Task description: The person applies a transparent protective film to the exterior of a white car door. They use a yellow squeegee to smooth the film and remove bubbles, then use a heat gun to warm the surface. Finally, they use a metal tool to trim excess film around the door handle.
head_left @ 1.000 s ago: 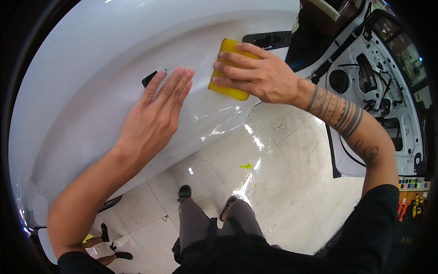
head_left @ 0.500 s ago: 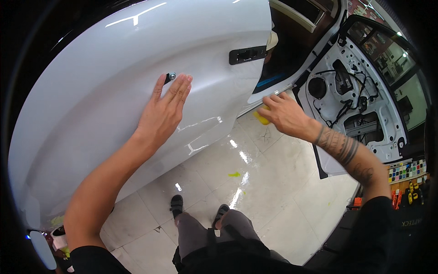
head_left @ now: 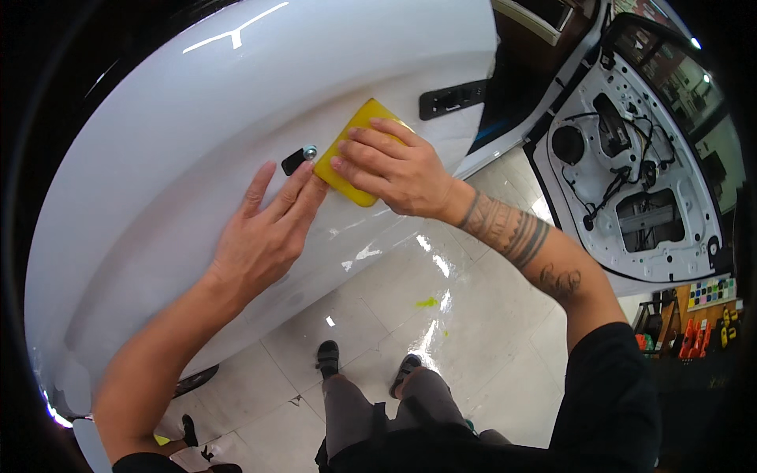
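My left hand point(head_left: 264, 229) lies open on the white car door panel point(head_left: 158, 118), fingers extended, its fingertips just below a small black recess point(head_left: 290, 162) with a silver round fitting point(head_left: 310, 153). My right hand point(head_left: 398, 169) grips a yellow flat squeegee point(head_left: 351, 193) against the panel, fingertips over its face. The squeegee's lower left corner is close to my left fingertips and the silver fitting. A black handle recess point(head_left: 453, 100) is to the upper right.
An open door point(head_left: 631, 229) with exposed speaker and wiring stands at right. Below it is a bench with colour swatches point(head_left: 710, 293) and orange tools point(head_left: 695, 339). Below the panel are a tiled floor point(head_left: 497, 331) and my feet. Another person's feet point(head_left: 189, 430) show at lower left.
Since half a second ago, my right hand has moved left and up from the door's edge with the squeegee, onto the panel beside my left hand. My left hand appears slightly lower in view.
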{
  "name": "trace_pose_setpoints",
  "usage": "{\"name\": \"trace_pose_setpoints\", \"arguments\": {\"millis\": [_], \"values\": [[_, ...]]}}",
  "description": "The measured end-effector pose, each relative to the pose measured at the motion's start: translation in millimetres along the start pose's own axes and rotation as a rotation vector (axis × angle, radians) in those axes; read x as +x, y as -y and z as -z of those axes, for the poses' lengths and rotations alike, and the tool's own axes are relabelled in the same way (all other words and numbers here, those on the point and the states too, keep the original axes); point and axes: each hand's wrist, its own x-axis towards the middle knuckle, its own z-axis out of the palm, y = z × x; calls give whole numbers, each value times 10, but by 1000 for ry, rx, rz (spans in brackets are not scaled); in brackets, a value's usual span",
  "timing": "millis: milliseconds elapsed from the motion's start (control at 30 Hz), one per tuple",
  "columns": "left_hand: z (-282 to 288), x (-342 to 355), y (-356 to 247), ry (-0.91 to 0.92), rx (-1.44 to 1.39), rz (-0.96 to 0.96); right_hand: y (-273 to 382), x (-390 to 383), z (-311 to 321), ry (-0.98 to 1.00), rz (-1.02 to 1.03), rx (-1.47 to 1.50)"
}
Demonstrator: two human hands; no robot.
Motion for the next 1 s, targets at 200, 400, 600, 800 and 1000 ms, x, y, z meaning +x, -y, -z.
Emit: {"name": "trace_pose_setpoints", "arguments": {"millis": [200,400,600,800,1000], "values": [[-48,0,115,-10,37,-80,-24,49,163,27,-149,159],[-56,89,129,-48,47,-129,194,123,-60,-289,-396,53],[2,85,118,-28,40,-150,685,142,-56,-179,-710,149],[37,59,254,30,-5,-222,1030,221,118,-63,-967,364],[183,141,372,11,-7,-296,622,187,411,-304,-1071,424]]}}
